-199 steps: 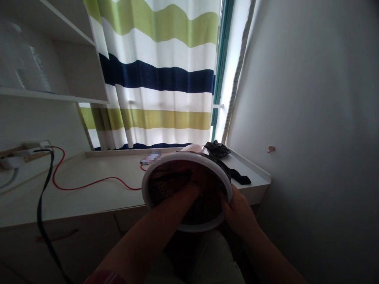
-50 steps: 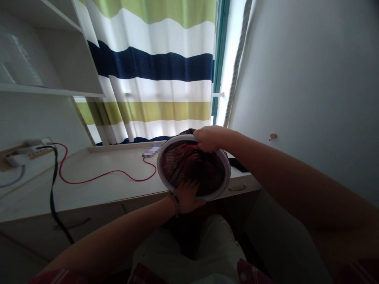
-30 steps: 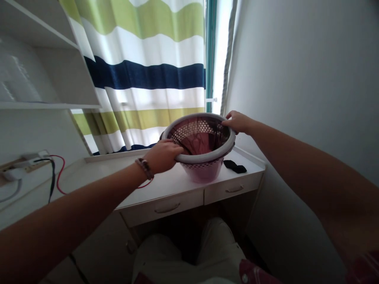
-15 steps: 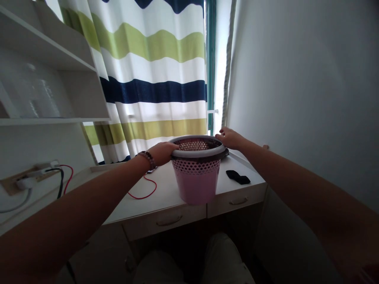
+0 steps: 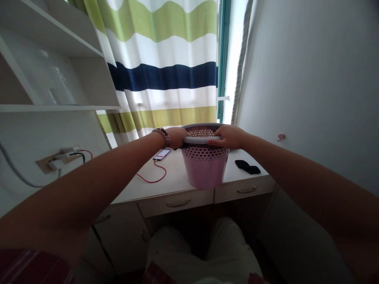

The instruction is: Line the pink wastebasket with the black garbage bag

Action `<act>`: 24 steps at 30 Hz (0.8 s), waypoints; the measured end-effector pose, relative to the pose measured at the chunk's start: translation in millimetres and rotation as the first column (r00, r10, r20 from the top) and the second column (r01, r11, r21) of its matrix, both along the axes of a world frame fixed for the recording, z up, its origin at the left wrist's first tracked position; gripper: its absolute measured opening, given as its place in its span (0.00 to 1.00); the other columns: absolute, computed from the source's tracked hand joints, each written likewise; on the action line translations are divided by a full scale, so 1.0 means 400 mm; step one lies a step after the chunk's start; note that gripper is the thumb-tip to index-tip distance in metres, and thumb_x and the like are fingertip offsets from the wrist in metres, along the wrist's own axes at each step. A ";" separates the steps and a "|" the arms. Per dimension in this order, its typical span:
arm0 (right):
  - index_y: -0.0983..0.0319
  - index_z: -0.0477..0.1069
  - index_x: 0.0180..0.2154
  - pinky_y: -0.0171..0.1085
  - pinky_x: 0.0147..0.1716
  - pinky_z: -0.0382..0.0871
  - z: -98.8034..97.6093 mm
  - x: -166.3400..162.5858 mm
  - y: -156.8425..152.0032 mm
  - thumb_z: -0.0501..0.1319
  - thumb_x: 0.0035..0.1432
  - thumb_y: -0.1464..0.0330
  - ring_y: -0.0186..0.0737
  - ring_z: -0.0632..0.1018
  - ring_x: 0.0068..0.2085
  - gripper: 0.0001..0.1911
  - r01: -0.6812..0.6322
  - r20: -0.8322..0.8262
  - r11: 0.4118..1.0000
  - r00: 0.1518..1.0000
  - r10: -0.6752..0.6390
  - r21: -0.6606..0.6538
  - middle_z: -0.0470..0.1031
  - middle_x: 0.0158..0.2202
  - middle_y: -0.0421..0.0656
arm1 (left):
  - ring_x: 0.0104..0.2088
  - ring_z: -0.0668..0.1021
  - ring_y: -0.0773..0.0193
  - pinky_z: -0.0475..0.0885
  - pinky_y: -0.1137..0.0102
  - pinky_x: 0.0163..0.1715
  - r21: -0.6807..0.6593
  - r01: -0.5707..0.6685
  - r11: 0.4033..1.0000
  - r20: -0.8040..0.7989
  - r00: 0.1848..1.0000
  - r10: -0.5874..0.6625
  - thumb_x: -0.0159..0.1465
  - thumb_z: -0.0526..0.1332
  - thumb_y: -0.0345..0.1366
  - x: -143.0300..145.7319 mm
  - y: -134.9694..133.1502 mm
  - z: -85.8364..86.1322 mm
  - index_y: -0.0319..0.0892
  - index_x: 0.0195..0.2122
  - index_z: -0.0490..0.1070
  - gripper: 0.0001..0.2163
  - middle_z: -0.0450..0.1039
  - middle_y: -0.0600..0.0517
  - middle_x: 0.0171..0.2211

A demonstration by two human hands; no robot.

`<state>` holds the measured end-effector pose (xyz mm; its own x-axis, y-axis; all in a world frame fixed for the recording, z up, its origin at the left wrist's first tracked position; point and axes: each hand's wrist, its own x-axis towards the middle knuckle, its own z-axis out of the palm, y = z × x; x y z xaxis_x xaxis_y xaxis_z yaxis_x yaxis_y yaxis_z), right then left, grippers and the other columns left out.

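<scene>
A pink perforated waste basket (image 5: 205,169) with a grey-white rim ring stands upright on the white desk (image 5: 174,179). A dark bag liner shows just under the ring. My left hand (image 5: 177,137), with a bead bracelet at the wrist, grips the ring's left side. Over the ring's front right edge, my right hand (image 5: 227,136) is closed with its fingers curled on it. Both arms are stretched out over my lap.
A phone (image 5: 162,154) on a red cable (image 5: 151,176) lies left of the basket. A small black item (image 5: 248,167) lies at its right. Striped curtain (image 5: 166,75) behind, shelves (image 5: 59,106) at left, wall (image 5: 310,86) at right, drawers (image 5: 177,203) below the desktop.
The basket went from tilted in my hands near my lap to standing upright on the desk. My right hand has slid from the far right rim to the front right of the ring.
</scene>
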<state>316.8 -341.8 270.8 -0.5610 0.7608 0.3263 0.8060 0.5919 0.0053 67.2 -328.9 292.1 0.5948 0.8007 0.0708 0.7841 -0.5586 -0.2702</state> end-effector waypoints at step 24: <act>0.58 0.72 0.51 0.42 0.40 0.68 0.029 -0.025 0.104 0.46 0.59 0.42 0.48 0.76 0.41 0.35 0.047 -0.159 0.961 0.983 -0.094 -0.273 0.76 0.44 0.50 | 0.37 0.75 0.56 0.68 0.66 0.38 -0.150 0.017 0.989 0.079 0.997 -0.005 0.48 0.59 0.65 0.124 0.027 0.016 0.42 0.51 0.73 0.37 0.76 0.45 0.43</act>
